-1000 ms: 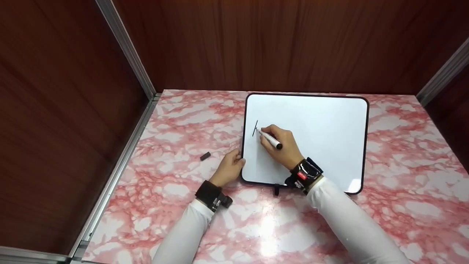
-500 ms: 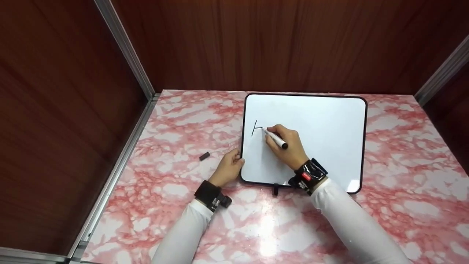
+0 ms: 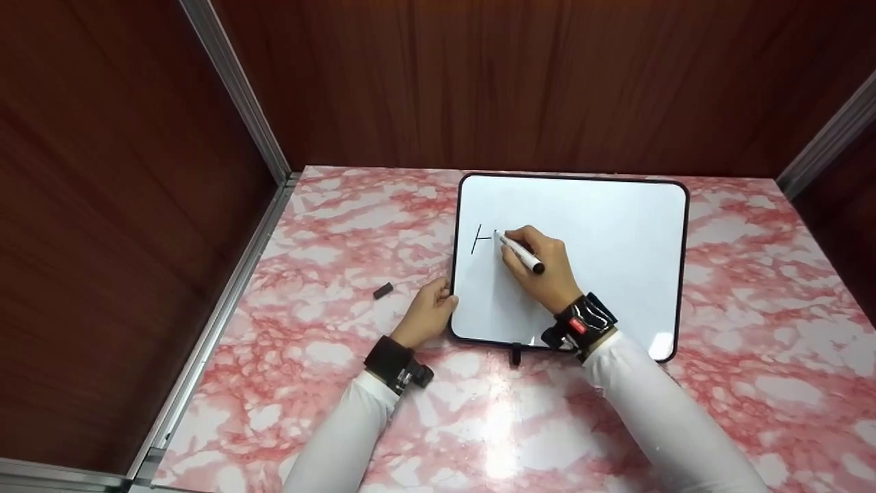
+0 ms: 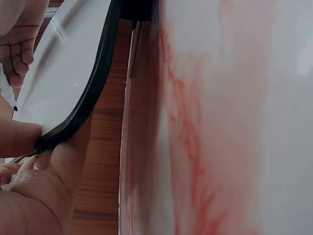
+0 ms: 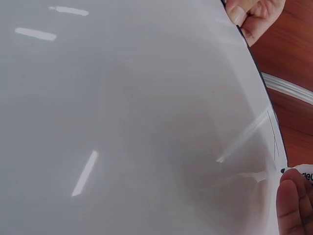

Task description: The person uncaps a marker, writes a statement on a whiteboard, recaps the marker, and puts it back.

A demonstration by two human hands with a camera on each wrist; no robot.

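A whiteboard (image 3: pixel 616 253) with a dark rim lies on the marbled table. My left hand (image 3: pixel 428 313) pinches its left edge; in the left wrist view the thumb (image 4: pixel 19 139) is on the white face and the fingers are beneath the rim. My right hand (image 3: pixel 545 272) holds a white marker (image 3: pixel 523 255) with a black end, its tip at the board. Left of that tip, black strokes (image 3: pixel 477 239) form a slanted upright with a short crossbar. In the right wrist view, the right fingers (image 5: pixel 289 203) partly cover the marker (image 5: pixel 305 170).
A small black marker cap (image 3: pixel 383 291) lies on the table (image 3: pixel 328 352) left of the board. A short black piece (image 3: pixel 516 354) sticks out from the board's lower edge. Dark wood panels (image 3: pixel 493 82) stand behind and to the left, with metal framing.
My right hand has moved rightward with the marker, drawing the short crossbar, then slightly up to a spot right of it. My left hand stays at the board's edge.
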